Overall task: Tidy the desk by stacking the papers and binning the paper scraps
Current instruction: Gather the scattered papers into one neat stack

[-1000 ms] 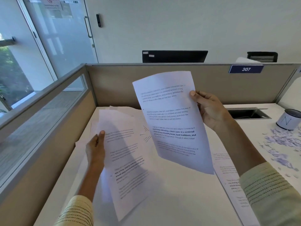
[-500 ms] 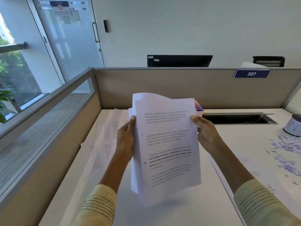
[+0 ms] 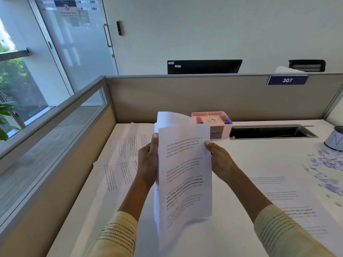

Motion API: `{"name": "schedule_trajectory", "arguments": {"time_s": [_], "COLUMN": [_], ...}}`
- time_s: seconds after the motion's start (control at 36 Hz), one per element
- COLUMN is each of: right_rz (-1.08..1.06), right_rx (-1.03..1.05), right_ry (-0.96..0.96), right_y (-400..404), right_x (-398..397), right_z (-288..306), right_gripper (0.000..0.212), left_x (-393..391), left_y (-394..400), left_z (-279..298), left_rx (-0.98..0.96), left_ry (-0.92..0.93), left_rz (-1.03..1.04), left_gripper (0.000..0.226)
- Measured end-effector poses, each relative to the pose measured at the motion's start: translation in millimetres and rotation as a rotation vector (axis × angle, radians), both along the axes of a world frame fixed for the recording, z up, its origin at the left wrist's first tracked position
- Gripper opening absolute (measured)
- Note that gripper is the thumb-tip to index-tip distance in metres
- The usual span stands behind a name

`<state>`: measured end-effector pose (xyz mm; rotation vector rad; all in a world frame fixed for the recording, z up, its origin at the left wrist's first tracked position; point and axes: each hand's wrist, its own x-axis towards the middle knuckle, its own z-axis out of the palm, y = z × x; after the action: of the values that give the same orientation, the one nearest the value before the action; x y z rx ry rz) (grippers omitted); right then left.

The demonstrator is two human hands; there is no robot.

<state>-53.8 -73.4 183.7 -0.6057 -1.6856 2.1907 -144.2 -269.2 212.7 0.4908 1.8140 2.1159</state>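
Cream sleeves with dark stitched stripes frame the bottom of the view, one on each forearm. Between them, both hands hold up a small bundle of printed sheets [image 3: 183,175], upright and tilted a little, above the white table [image 3: 241,160]. The left hand [image 3: 148,162] has its grip closed round the left edge of the bundle, thumb on the front page and fingers behind. The right hand [image 3: 219,158] holds the right edge, thumb tip on the front near the upper corner, the other fingers behind the paper. The front page sits lower than a second page behind it, whose top curls over above.

On the table to the right lies a single printed page [image 3: 289,204], flat and apart from the hands. To the left, several more printed pages [image 3: 122,160] lie loosely overlapped near the side partition. Further right, a scatter of pale purple paper scraps [image 3: 328,164] spreads over the tabletop, and just beyond them stands a small round bin [image 3: 335,140], cut off by the frame edge.

Behind the held bundle, a pink desk organiser [image 3: 220,125] stands against the back partition [image 3: 204,97], with a roll of tape in one compartment. Beside it a cable slot [image 3: 272,132] is open in the tabletop. A blue plate reading 307 [image 3: 287,80] hangs on the partition, and a dark monitor [image 3: 204,66] shows above it.
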Motion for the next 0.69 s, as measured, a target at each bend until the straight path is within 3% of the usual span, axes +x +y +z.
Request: {"name": "schedule_trajectory", "arguments": {"time_s": [0.11,0.25,0.44,0.5,0.56,0.61,0.69], "right_rz": [0.013,-0.021,-0.186,-0.228,-0.221,-0.165,-0.082], "right_rx": [0.006,0.023,0.125,0.1,0.055,0.074,0.114], "right_ry": [0.001,-0.025,-0.071,-0.047,-0.025,-0.037,-0.041], "right_y": [-3,-2,1,4,7,7,4], "right_x": [-2,-5,-9,-10,-10,-9,-5], "right_z": [-4,-6,-3,-1,1,3,6], "right_gripper": [0.03,0.035,0.019,0.019,0.032,0.044,0.036], "left_x": [2,-3,-14,-21,-25,-25,-21], "left_y": [-5,-9,-9,-10,-9,-7,-7], "left_z": [0,-4,-17,-27,-33,-35,-32], "left_rx": [0.013,0.026,-0.051,0.006,0.028,0.049,0.107], "left_ry": [-0.027,-0.133,-0.102,-0.137,-0.175,-0.198,-0.245], "left_rz": [-0.04,-0.007,0.188,0.223,0.238,0.245,0.246], "left_gripper": [0.042,0.03,0.044,0.032,0.02,0.025,0.045]}}
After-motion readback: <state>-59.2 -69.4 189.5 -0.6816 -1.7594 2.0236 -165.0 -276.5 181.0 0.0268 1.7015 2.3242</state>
